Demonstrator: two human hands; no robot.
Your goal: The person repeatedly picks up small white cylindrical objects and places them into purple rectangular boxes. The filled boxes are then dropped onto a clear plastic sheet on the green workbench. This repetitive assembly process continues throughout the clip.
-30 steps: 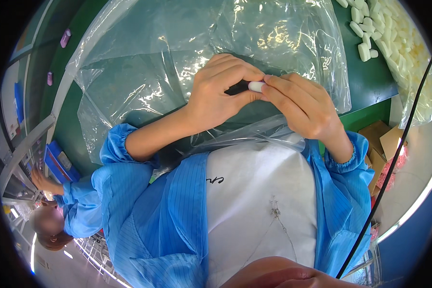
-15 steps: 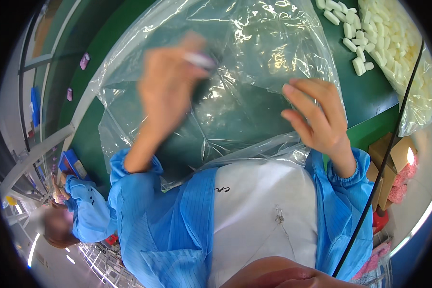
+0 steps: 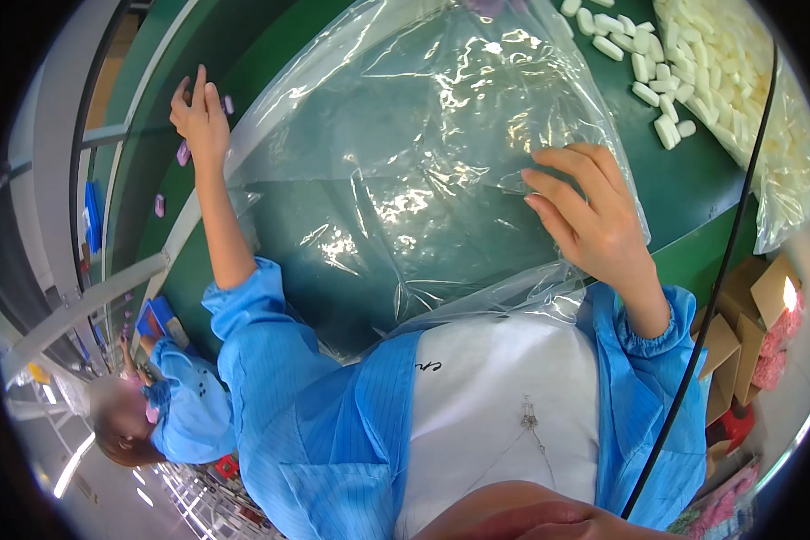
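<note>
Right now the left hand (image 3: pixel 200 112) reaches out open-fingered by small purple pieces (image 3: pixel 183 153); right hand (image 3: pixel 594 220) rests spread on the clear plastic bag (image 3: pixel 405 180) covering the green surface (image 3: pixel 693 180). Bag looks light, limp, slippery; pinch an edge.

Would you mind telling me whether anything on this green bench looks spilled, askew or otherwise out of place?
Nothing looks damaged. The white capsule-shaped pieces lie loose on the green table beside their heap in the bag, like a working pile. The big clear bag is crumpled under the right hand; the left hand reaches far left.
</note>
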